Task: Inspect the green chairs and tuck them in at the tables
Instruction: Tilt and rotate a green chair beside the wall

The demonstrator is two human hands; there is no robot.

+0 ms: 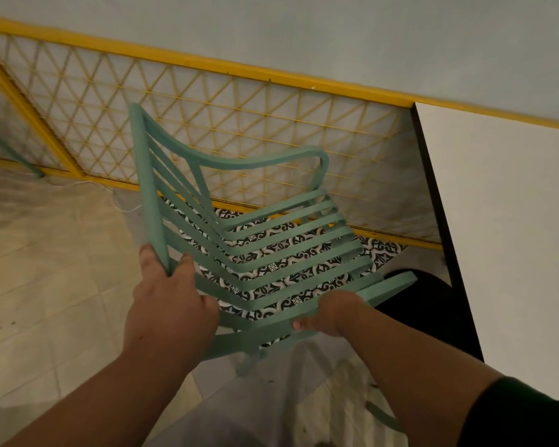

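Left hand [171, 304] is wrapped round the near frame rail of the green chair [271, 253], which is tipped up over the patterned floor, just left of the white surface [513, 237] and not tucked in yet. Right hand [333, 312] is curled round the frame's other end. Biggest risk imo: swing it right while it's tilted like that and the frame smacks the surface's black left edge, or fingers get pinched there.
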